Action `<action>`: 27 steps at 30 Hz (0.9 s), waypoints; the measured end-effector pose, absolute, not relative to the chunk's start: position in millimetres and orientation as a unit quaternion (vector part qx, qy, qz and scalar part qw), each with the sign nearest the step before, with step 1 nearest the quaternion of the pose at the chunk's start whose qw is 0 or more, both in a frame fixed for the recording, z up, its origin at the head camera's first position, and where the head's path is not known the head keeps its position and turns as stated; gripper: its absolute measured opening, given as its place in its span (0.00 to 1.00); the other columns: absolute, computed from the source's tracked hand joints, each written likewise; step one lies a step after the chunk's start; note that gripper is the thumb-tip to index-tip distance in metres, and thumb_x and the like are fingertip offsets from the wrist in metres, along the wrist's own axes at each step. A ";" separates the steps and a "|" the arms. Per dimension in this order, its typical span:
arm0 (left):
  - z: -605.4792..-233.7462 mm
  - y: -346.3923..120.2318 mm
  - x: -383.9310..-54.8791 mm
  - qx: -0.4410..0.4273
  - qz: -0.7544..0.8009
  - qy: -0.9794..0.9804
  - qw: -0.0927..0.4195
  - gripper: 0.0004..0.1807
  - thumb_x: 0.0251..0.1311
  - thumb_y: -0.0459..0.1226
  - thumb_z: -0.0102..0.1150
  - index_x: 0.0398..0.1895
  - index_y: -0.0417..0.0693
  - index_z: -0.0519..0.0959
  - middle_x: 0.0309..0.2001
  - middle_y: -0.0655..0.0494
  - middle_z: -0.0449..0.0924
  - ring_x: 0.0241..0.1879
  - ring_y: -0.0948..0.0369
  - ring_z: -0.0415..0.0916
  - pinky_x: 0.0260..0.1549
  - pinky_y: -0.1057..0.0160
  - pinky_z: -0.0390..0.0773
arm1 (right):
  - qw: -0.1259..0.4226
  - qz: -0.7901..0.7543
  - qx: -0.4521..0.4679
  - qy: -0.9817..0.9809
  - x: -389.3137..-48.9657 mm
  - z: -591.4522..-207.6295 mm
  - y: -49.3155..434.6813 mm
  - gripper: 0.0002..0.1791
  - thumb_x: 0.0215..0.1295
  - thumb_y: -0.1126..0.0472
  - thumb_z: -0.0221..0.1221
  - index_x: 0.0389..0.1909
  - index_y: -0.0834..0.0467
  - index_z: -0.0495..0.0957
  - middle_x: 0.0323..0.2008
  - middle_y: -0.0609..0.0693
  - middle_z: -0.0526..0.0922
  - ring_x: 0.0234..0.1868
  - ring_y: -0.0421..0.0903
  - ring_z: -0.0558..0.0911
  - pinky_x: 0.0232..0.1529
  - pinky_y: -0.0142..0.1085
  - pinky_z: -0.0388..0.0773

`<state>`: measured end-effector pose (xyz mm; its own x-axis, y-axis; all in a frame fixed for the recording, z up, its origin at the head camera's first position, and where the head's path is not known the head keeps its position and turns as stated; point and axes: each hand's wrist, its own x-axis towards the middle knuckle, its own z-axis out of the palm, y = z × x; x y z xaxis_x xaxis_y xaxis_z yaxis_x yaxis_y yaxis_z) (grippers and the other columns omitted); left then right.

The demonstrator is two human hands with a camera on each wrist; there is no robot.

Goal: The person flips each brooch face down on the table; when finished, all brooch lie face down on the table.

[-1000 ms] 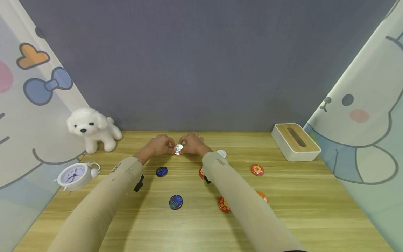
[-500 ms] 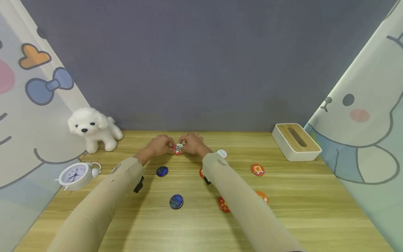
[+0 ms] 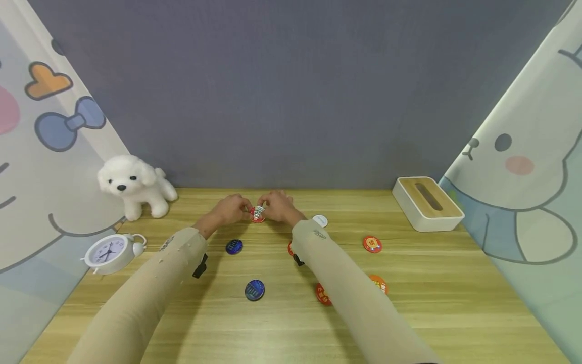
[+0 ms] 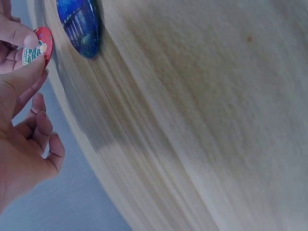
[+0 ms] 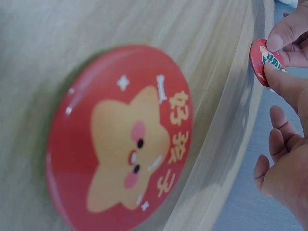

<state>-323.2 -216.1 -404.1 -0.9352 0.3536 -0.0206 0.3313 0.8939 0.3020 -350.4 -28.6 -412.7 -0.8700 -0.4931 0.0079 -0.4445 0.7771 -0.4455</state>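
A round red badge with a green-and-white print is held between both hands near the table's far edge. My left hand pinches its left side with thumb and finger. On the opposite side my right hand pinches the rim. The left wrist view shows the badge face partly covered by the thumbs. A blue badge lies close by on the wood. In the right wrist view, a red star-face badge lies large in front, with the held badge beyond it.
Another blue badge, a white badge, an orange badge and red badges lie around the table. A plush dog and alarm clock stand left. A tissue box stands back right, before the grey partition.
The held badge has tilted slightly between the fingers; its bright glare has shrunk and more red shows. Both hands stay in nearly the same place.
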 end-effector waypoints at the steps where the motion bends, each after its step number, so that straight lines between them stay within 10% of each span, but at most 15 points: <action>1: -403.5 -215.9 -323.3 0.177 0.154 0.971 0.040 0.11 0.61 0.41 0.69 0.43 0.46 0.86 0.41 0.48 0.82 0.40 0.53 0.77 0.40 0.51 0.78 | 0.053 -0.220 -0.249 0.942 -350.4 -412.5 -28.7 0.10 0.62 0.53 0.68 0.45 0.44 0.84 0.44 0.49 0.78 0.52 0.51 0.71 0.50 0.47 0.62; 27: -397.9 -221.0 -326.2 0.185 0.224 0.954 0.079 0.06 0.61 0.40 0.68 0.37 0.48 0.87 0.39 0.50 0.77 0.39 0.55 0.71 0.41 0.54 0.71 | 0.065 -0.247 -0.261 0.931 -347.2 -403.1 -22.6 0.02 0.61 0.53 0.69 0.32 0.45 0.85 0.53 0.48 0.81 0.57 0.51 0.70 0.58 0.53 0.61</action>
